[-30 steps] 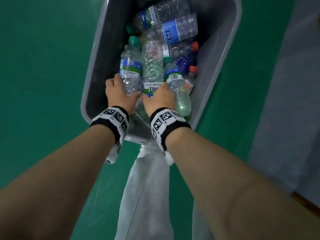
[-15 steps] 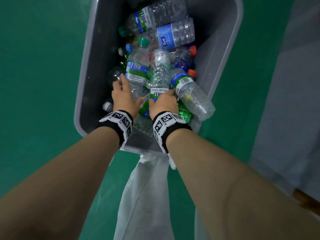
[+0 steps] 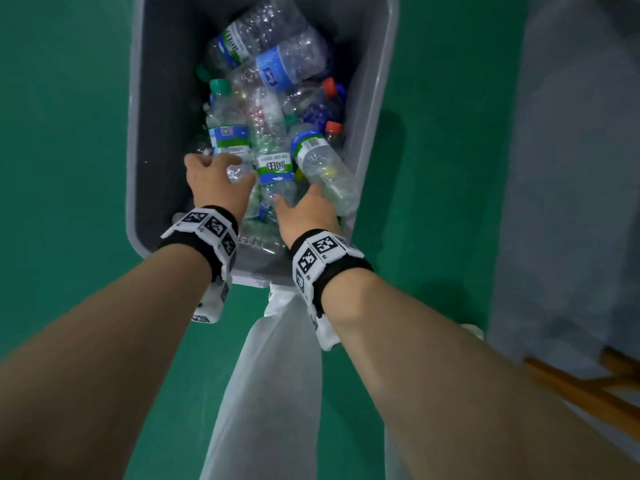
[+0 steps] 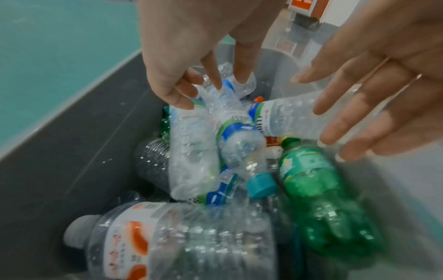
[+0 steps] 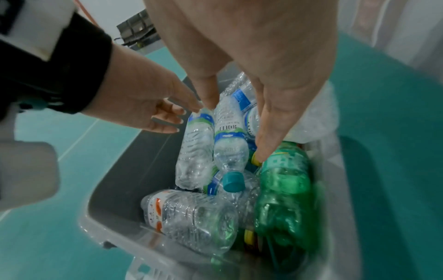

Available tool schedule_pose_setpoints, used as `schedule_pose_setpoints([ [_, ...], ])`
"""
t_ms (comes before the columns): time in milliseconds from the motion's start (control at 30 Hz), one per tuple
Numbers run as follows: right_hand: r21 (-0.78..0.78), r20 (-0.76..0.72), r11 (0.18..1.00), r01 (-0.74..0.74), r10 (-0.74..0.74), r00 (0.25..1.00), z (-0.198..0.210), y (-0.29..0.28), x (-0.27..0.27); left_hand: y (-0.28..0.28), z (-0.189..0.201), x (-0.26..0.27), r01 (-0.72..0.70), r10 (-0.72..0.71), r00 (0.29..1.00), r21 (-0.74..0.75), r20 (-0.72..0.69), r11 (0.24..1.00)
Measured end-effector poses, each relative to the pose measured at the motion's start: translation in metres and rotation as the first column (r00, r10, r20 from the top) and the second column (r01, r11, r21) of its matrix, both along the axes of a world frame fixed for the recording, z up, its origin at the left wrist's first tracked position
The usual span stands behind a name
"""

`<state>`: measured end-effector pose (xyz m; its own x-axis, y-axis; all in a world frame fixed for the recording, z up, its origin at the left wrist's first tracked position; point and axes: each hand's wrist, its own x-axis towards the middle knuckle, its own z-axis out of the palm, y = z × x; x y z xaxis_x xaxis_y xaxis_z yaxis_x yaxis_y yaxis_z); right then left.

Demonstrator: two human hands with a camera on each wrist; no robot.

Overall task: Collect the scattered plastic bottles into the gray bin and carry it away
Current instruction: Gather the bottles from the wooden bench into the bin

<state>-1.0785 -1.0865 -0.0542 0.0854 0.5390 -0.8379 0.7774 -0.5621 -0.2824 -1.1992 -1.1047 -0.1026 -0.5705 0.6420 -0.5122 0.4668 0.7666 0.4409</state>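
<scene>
The gray bin [image 3: 145, 98] stands on the green floor and holds several plastic bottles [image 3: 266, 133] in a loose pile. Both my hands hover over its near end. My left hand [image 3: 214, 181] has relaxed, spread fingers that just touch a crumpled clear bottle [image 4: 191, 151]. My right hand [image 3: 308, 213] has straight fingers beside a clear bottle [image 3: 325, 174] that leans on the right wall. In the wrist views a green bottle [image 5: 285, 189], a teal-capped bottle [image 5: 233, 181] and an orange-labelled bottle [image 4: 148, 236] lie under the hands. Neither my left hand [image 4: 203, 89] nor my right hand [image 5: 239, 123] holds anything.
Green floor [image 3: 69, 168] surrounds the bin. A grey mat [image 3: 571, 168] runs along the right, with a wooden strip [image 3: 588, 393] at the lower right. My white trouser leg [image 3: 270, 393] is just behind the bin's near rim.
Both hands gripped bottles a second ago and have let them go onto the pile. The fingers have spread and the rightmost bottle has tipped against the right wall.
</scene>
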Motion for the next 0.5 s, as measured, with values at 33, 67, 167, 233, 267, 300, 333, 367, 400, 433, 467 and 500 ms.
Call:
schedule_pose_setpoints([
  [33, -0.017, -0.016, 1.000, 0.014, -0.014, 1.000, 0.008, -0.002, 0.009, 0.003, 0.006, 0.008, 0.001, -0.001, 1.000, 0.009, 0.017, 1.000],
  [67, -0.026, -0.034, 0.999, 0.031, -0.032, 0.999, 0.017, -0.004, 0.021, 0.006, 0.013, 0.020, 0.021, -0.021, 0.999, 0.014, 0.027, 1.000],
  [167, -0.023, -0.054, 0.995, 0.102, -0.103, 0.993, 0.038, -0.008, 0.056, 0.019, 0.038, 0.058, 0.088, -0.089, 0.995, 0.036, 0.035, 0.995],
  [233, -0.034, -0.057, 0.986, 0.161, -0.163, 0.985, 0.053, -0.008, 0.088, 0.029, 0.055, 0.090, 0.112, -0.115, 0.992, 0.068, 0.049, 0.991],
  [267, -0.036, -0.054, 0.982, 0.184, -0.186, 0.981, 0.060, -0.006, 0.103, 0.035, 0.061, 0.105, 0.129, -0.134, 0.990, 0.089, 0.055, 0.988],
  [300, -0.031, -0.050, 0.975, 0.218, -0.220, 0.974, 0.066, -0.004, 0.123, 0.041, 0.068, 0.124, 0.152, -0.160, 0.985, 0.099, 0.072, 0.983],
  [333, -0.020, -0.050, 0.964, 0.264, -0.264, 0.963, 0.073, -0.001, 0.148, 0.047, 0.075, 0.148, 0.188, -0.198, 0.976, 0.109, 0.090, 0.976],
  [367, -0.010, -0.051, 0.950, 0.312, -0.312, 0.949, 0.079, 0.001, 0.173, 0.054, 0.082, 0.172, 0.229, -0.241, 0.965, 0.110, 0.104, 0.967],
  [400, 0.001, -0.050, 0.934, 0.357, -0.357, 0.933, 0.085, 0.003, 0.198, 0.060, 0.089, 0.196, 0.270, -0.283, 0.952, 0.114, 0.118, 0.956],
  [433, 0.011, -0.044, 0.915, 0.402, -0.402, 0.915, 0.091, 0.005, 0.222, 0.066, 0.096, 0.219, 0.298, -0.311, 0.940, 0.111, 0.137, 0.948],
  [467, 0.024, -0.040, 0.893, 0.450, -0.449, 0.893, 0.099, 0.006, 0.248, 0.071, 0.102, 0.245, 0.321, -0.337, 0.928, 0.117, 0.162, 0.940],
  [500, 0.032, -0.037, 0.865, 0.501, -0.500, 0.865, 0.105, 0.006, 0.275, 0.075, 0.108, 0.272, 0.336, -0.353, 0.915, 0.115, 0.194, 0.935],
])
